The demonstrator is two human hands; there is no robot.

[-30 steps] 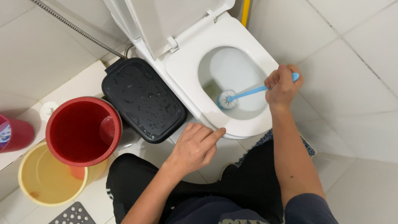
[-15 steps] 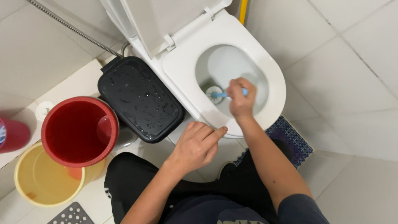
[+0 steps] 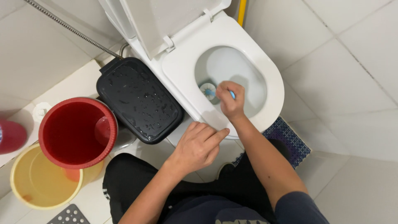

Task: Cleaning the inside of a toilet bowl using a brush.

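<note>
A white toilet (image 3: pixel 271 79) stands open, its lid raised at the top. My right hand (image 3: pixel 229 101) is over the bowl, closed around the blue handle of a toilet brush (image 3: pixel 208 90). The brush's round white and blue head presses against the near left wall of the bowl. My left hand (image 3: pixel 199 146) rests flat on the front left rim of the seat, fingers together, holding nothing.
A wet black lidded bin (image 3: pixel 139 99) sits left of the toilet. A red bucket (image 3: pixel 76 132) is stacked in a yellow bucket (image 3: pixel 39 182) at lower left. A dark blue mat (image 3: pixel 290 141) lies right of my legs. A metal hose (image 3: pixel 74 31) runs along the wall.
My right hand has swung from the bowl's right side to its near left side, turning the brush more upright. The left hand has stayed on the rim.
</note>
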